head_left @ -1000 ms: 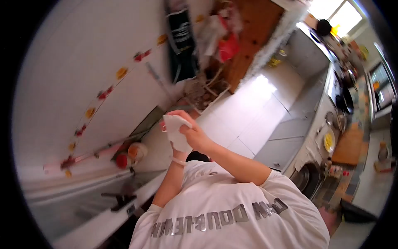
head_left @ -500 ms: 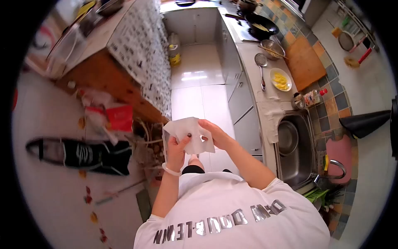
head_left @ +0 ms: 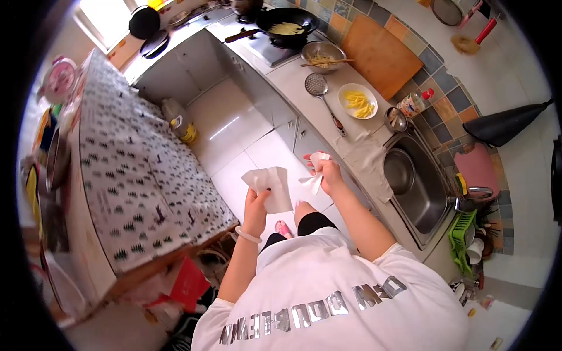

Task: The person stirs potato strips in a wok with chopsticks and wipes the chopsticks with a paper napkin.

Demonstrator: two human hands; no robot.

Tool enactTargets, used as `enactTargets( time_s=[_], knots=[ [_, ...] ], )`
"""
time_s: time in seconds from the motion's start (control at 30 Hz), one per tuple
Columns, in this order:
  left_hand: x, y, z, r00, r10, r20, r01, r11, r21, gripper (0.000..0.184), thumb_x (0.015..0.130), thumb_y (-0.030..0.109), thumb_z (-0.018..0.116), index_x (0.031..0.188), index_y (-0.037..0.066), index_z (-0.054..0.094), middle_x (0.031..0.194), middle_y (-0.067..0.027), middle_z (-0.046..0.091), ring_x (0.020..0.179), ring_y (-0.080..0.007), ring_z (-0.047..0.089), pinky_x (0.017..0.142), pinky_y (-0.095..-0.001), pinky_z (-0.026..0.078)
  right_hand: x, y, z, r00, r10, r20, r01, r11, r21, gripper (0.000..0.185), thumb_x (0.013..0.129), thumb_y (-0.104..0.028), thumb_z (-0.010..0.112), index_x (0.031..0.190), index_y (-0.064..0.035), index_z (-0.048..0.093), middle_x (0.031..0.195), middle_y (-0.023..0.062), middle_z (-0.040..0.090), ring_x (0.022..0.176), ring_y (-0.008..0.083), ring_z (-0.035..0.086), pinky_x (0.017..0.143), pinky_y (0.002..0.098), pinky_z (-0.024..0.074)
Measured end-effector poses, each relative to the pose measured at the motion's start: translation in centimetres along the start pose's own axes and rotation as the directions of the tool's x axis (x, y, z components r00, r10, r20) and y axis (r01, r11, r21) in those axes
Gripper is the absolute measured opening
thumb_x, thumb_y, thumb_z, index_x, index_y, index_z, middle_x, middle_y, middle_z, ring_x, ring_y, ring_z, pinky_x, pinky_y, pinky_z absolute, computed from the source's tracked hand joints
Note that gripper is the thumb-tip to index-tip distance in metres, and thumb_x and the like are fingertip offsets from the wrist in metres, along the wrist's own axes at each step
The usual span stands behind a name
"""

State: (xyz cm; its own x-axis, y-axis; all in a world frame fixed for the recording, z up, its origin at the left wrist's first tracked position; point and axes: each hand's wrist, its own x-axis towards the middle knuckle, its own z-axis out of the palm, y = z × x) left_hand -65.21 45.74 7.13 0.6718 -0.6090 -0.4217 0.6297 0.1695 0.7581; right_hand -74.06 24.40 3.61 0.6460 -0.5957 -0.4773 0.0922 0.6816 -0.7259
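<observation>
My left hand (head_left: 256, 208) pinches a white sheet of paper towel (head_left: 277, 193) with the thumb across its front. A smaller, crumpled piece of paper towel (head_left: 312, 185) is gripped in my right hand (head_left: 329, 174), a short way to the right. Both hands are in front of my body, above the tiled floor, with the two pieces apart. On the counter beyond my right hand lies a slotted skimmer (head_left: 317, 85), next to a white plate (head_left: 373, 111) of yellow strips.
A black wok (head_left: 307, 22) with pale strips sits on the stove. Chopsticks lie across a metal bowl (head_left: 333, 48). A cutting board (head_left: 380, 55) leans on the tiles. The sink (head_left: 430, 213) holds a metal basin (head_left: 400, 171). At left stands a cloth-covered cabinet (head_left: 152, 175).
Both hands were together on the white paper; now they are apart, each with its own piece. The view has turned toward the stove and counter.
</observation>
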Motion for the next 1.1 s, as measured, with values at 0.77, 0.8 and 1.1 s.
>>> enactTargets(
  time_s=[0.77, 0.8, 1.1],
  knots=[
    [34.9, 13.4, 8.5, 0.960, -0.229, 0.159, 0.210, 0.969, 0.131, 0.031, 0.085, 0.009, 0.061, 0.113, -0.002, 0.056, 0.105, -0.0083, 0.063, 0.097, -0.0189, 0.059, 0.086, -0.0335, 0.047, 34.7, -9.4, 2.5, 0.711, -0.684, -0.163, 0.381, 0.570, -0.728, 0.031, 0.077, -0.003, 0.067, 0.104, -0.0044, 0.053, 0.102, 0.0073, 0.060, 0.094, 0.0184, 0.058, 0.080, 0.0310, 0.0473],
    [36.2, 13.6, 8.9, 0.954, -0.255, 0.159, 0.234, 0.962, 0.141, 0.031, 0.085, 0.010, 0.061, 0.113, -0.002, 0.056, 0.105, -0.0084, 0.063, 0.098, -0.0191, 0.059, 0.086, -0.0338, 0.047, 34.8, -10.3, 4.0, 0.725, -0.672, -0.149, 0.395, 0.583, -0.709, 0.029, 0.078, -0.003, 0.067, 0.105, -0.0051, 0.054, 0.101, 0.0054, 0.061, 0.093, 0.0156, 0.058, 0.077, 0.0285, 0.0477],
    [49.0, 17.7, 11.7, 0.836, -0.460, 0.299, 0.366, 0.874, 0.319, 0.032, 0.087, 0.013, 0.061, 0.115, -0.001, 0.056, 0.107, -0.0088, 0.063, 0.100, -0.0195, 0.060, 0.087, -0.0340, 0.047, 41.8, -13.5, 4.4, 0.515, -0.844, -0.149, 0.145, 0.257, -0.956, 0.032, 0.074, 0.005, 0.061, 0.104, -0.0085, 0.060, 0.084, 0.0041, 0.058, 0.079, 0.0197, 0.057, 0.072, 0.0314, 0.0485]
  ],
)
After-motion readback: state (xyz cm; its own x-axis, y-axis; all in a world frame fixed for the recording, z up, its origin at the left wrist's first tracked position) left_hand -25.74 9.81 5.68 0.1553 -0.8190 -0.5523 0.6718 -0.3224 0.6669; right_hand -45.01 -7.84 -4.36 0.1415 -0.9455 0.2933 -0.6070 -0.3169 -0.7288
